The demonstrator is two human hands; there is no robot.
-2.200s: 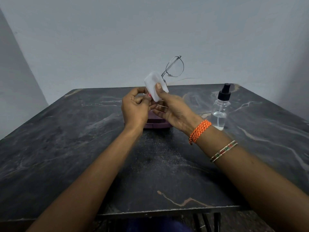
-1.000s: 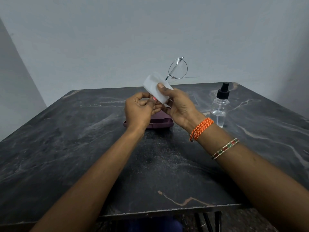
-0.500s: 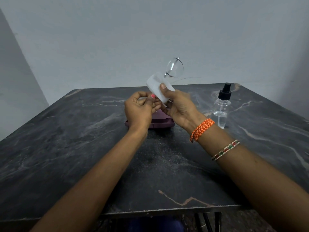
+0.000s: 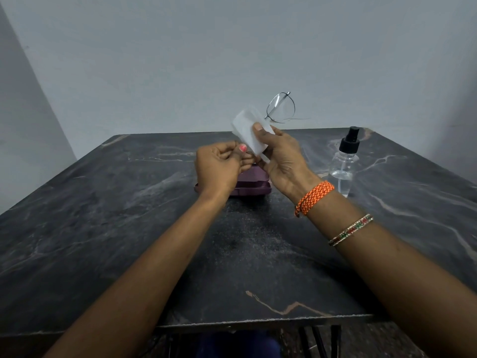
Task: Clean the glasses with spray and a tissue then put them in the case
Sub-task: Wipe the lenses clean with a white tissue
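Observation:
Thin metal-rimmed glasses (image 4: 280, 107) are held up above the table's middle. My right hand (image 4: 282, 158) pinches a folded white tissue (image 4: 247, 130) around one lens, thumb on top; the other lens sticks up bare to the right. My left hand (image 4: 219, 169) is closed on the frame's lower end, which the fingers mostly hide. A dark purple glasses case (image 4: 251, 186) lies on the table directly under both hands, its lid state hidden. A clear spray bottle (image 4: 344, 164) with a black nozzle stands to the right of my right hand.
The dark marble table (image 4: 103, 228) reaches to a grey wall behind. Its front edge runs near the bottom of the view, with dark chair or stand legs (image 4: 320, 339) below it.
The bare lens has swung and turned slightly as the tissue rubs the covered lens. Both hands have stayed above the case.

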